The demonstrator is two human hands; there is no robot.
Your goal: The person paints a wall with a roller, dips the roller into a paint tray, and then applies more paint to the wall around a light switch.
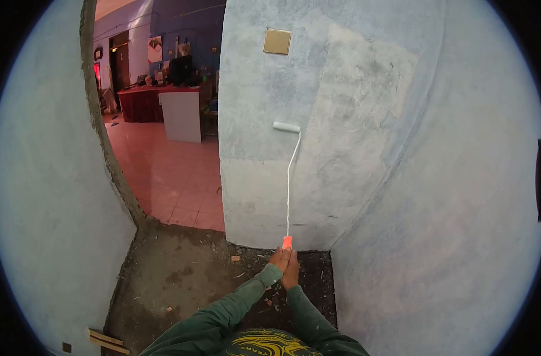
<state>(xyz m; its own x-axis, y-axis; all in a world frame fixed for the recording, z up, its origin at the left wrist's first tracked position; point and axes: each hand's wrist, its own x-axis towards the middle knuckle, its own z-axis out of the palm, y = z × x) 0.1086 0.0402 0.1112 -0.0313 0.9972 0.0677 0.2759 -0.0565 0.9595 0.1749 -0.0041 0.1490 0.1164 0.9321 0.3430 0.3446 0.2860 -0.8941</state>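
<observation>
Both of my hands are wrapped around the orange handle of a paint roller (287, 127). My left hand (279, 258) and my right hand (290, 272) are pressed together at the handle's lower end. From the handle (288, 241) a long thin white rod runs upward to the roller head. The pale roller sleeve lies nearly level against the wall (270, 190), below a gold-coloured switch plate (277, 42). That wall is patchy, with light blue-white paint and greyer plaster areas.
Left of the wall, a doorway opens onto a room with a pink tiled floor (187, 190) and a red-covered desk (141, 104). Side walls stand close on the left (45, 178) and right (460, 207). Debris dots the rough floor (169, 267); wood strips (108, 342) lie lower left.
</observation>
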